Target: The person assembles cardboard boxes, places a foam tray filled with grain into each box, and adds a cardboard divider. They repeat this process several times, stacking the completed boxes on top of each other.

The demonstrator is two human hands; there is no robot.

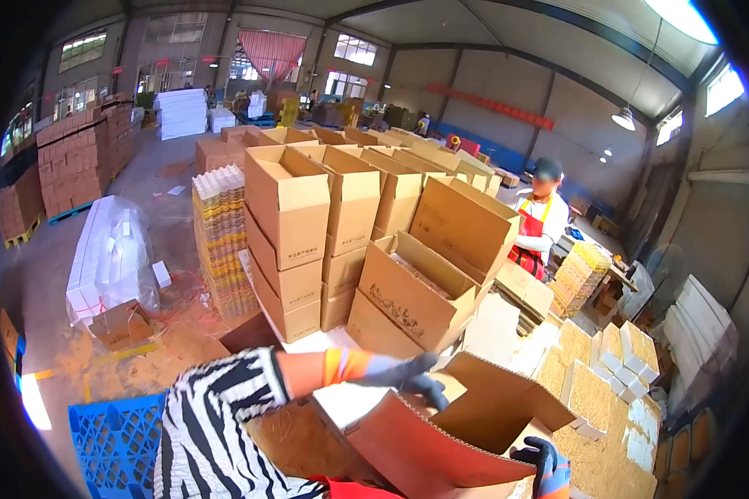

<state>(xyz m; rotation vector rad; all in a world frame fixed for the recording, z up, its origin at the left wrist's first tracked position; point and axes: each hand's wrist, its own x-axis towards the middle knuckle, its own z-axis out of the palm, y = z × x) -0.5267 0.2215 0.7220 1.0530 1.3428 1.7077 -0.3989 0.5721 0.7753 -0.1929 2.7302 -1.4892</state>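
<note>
An open cardboard box (pixel 483 412) stands tilted in front of me, its flaps raised and the inside partly visible. My left hand (pixel 412 378), in a dark grey glove with an orange cuff, reaches over the box's left corner, thumb and fingers apart. On the near right side, my right hand (pixel 545 466) in a similar glove has its fingers hooked over the box edge; its palm is partly hidden. Just beyond is another open box (pixel 412 291) with a printed drawing on its side and pale contents, beside a larger open box (pixel 466 224).
Stacked open cartons (pixel 287 208) fill the table ahead. A tall pile of egg trays (pixel 220 241) stands left of them. Yellowish blocks (pixel 628 349) lie at right. A person in a red apron (pixel 533 224) stands behind the boxes. A blue plastic pallet (pixel 116 441) is at lower left.
</note>
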